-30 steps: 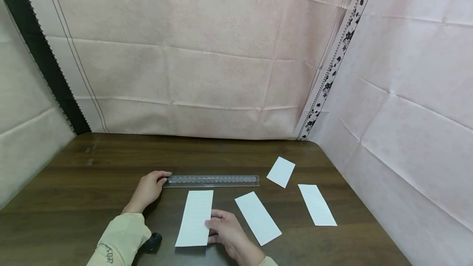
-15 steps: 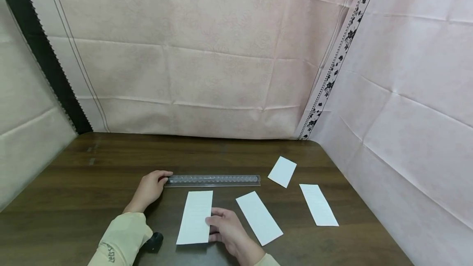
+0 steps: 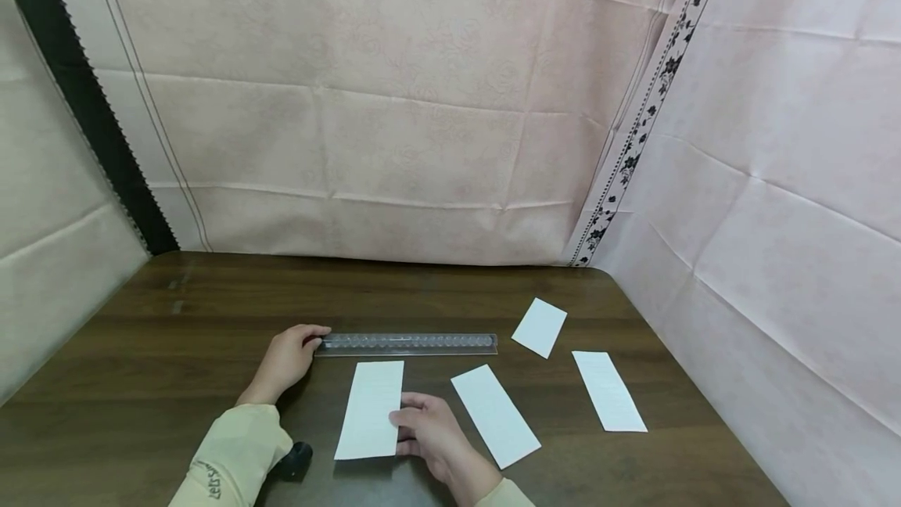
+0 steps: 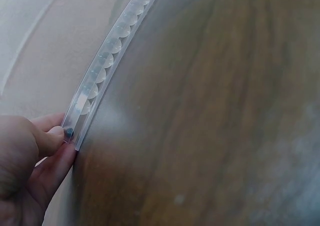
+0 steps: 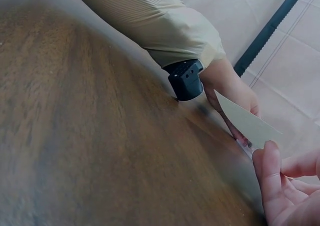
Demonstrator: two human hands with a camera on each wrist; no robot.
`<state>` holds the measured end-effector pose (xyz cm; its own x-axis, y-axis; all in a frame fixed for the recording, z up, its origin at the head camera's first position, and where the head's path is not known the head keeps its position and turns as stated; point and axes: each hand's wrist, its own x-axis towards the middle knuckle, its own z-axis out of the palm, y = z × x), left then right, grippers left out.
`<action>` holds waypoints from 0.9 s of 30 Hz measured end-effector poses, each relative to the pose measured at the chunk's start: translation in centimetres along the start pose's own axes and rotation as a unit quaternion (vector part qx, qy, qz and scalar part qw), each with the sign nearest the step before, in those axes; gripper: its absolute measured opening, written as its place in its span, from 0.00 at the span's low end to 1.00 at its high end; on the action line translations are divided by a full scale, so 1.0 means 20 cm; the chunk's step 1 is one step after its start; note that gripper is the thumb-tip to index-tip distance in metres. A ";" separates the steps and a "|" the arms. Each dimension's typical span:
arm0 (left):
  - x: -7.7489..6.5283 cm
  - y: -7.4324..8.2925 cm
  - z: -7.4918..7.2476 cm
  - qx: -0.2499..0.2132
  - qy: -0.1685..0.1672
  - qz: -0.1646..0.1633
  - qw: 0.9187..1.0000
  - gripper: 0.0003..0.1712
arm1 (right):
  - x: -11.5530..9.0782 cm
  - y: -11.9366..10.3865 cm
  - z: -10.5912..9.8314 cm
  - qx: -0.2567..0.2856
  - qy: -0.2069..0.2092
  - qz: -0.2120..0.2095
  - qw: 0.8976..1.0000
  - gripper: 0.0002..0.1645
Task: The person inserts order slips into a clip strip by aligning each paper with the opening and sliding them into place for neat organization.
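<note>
A clear plastic ruler (image 3: 415, 344) with a scalloped pattern lies across the table. My left hand (image 3: 287, 360) pinches its left end between thumb and fingers; in the left wrist view the thumb sits on the ruler's (image 4: 101, 75) end. In front of the ruler, my right hand (image 3: 438, 436) grips a white paper strip (image 3: 369, 410) by its right edge, thumb on top and fingers beneath. The strip's near end is raised, with a shadow under it. In the right wrist view the paper (image 5: 247, 120) appears as a thin tilted sheet at the fingertips.
Just right of my right hand lies another white paper strip (image 3: 496, 416). Farther right are a long strip (image 3: 609, 391) and a short piece (image 3: 540, 328). A black device (image 3: 294, 462) sits at my left wrist. Pale cloth (image 3: 422, 139) hangs behind the wooden table (image 3: 176, 382).
The paper strip in my right hand has shifted slightly away from me, its near edge rising nearer the ruler. My left hand keeps its pinch on the ruler.
</note>
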<state>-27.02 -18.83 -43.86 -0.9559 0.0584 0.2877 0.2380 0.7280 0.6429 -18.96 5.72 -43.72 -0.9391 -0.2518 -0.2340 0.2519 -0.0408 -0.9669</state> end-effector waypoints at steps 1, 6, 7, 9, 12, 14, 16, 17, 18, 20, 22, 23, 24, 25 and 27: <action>0.00 0.00 0.00 0.000 0.000 0.000 1.000 0.15 | 0.00 0.00 0.00 0.000 0.000 0.000 1.000 0.20; 0.00 0.00 0.00 -0.002 -0.001 0.002 1.000 0.15 | 0.01 0.00 0.00 -0.002 0.003 0.004 1.000 0.20; 0.00 0.00 0.00 -0.002 -0.001 0.003 1.000 0.15 | 0.02 0.00 0.00 -0.003 0.003 0.004 1.000 0.20; 0.00 0.00 0.00 -0.002 -0.001 0.004 1.000 0.15 | 0.02 0.00 0.00 -0.001 0.003 0.003 1.000 0.19; 0.00 0.00 0.00 -0.002 0.000 0.006 1.000 0.15 | 0.02 0.00 0.01 0.004 0.002 0.002 1.000 0.19; 0.00 0.00 0.00 -0.002 0.002 0.008 1.000 0.15 | 0.03 0.00 0.01 0.008 0.003 0.001 1.000 0.19; 0.00 0.00 0.00 -0.003 0.003 0.010 1.000 0.15 | 0.03 0.00 0.01 0.012 0.004 -0.001 1.000 0.19; 0.00 0.00 0.00 -0.003 0.004 0.011 1.000 0.15 | 0.03 -0.01 0.02 0.013 0.005 -0.002 1.000 0.19; 0.00 0.00 0.00 -0.003 0.004 0.011 1.000 0.15 | 0.03 -0.01 0.02 0.013 0.005 -0.002 1.000 0.19; 0.01 0.00 -0.01 -0.003 0.004 0.013 1.000 0.15 | 0.04 -0.01 0.02 0.014 0.004 -0.005 1.000 0.19; 0.00 -0.01 -0.01 -0.003 0.004 0.014 1.000 0.15 | 0.05 -0.01 0.02 0.014 0.003 -0.005 1.000 0.18; 0.00 -0.01 -0.01 -0.004 0.003 0.014 1.000 0.15 | 0.05 -0.01 0.03 0.014 0.003 -0.005 1.000 0.18; 0.00 -0.01 -0.01 -0.006 0.003 0.014 1.000 0.15 | 0.05 -0.01 0.03 0.014 0.004 -0.005 1.000 0.18; 0.00 -0.01 -0.01 -0.007 0.002 0.013 1.000 0.15 | 0.05 -0.01 0.03 0.014 0.004 -0.004 1.000 0.17; 0.01 -0.01 -0.01 -0.010 0.001 0.011 1.000 0.15 | 0.06 -0.01 0.03 0.011 0.005 -0.003 1.000 0.17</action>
<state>-27.14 -19.16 -43.80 -0.9504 0.0729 0.3025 0.2616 0.7134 0.6500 -20.04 4.86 -43.74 -0.9426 -0.2426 -0.2293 0.2515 -0.0643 -0.9657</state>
